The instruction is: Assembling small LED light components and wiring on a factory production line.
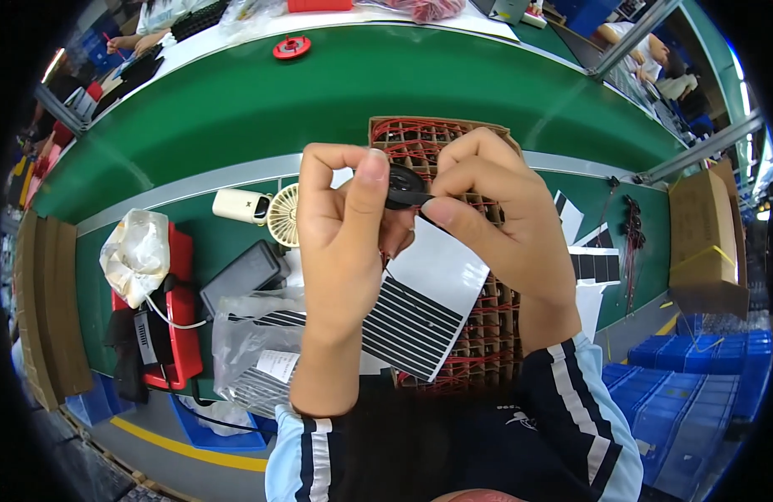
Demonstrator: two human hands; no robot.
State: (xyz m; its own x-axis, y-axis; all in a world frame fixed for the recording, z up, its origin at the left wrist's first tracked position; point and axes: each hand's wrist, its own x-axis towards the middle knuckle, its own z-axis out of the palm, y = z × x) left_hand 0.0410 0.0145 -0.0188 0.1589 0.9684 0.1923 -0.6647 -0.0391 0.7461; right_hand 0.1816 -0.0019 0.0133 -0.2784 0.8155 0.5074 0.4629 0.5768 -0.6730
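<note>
My left hand (340, 226) is closed on a small round black part (405, 181), its thumb pressed on the near rim. From the other side, my right hand (503, 205) pinches the end of a short black strip (410, 199) between thumb and forefinger. That strip lies along the edge of the round part. Just below both hands is a white sheet (416, 322) carrying rows of black strips. It rests partly over a divided cardboard box (487, 347), whose cells hold dark parts with red wires.
Left of my hands lie a cream handheld fan (240, 206), a dark box-shaped device (246, 278), a clear plastic bag (256, 343) and a red bin (184, 335). Striped sheets (595, 266) and dark wires (631, 230) lie right, near an open carton (706, 230). People work beyond the green partition (319, 109).
</note>
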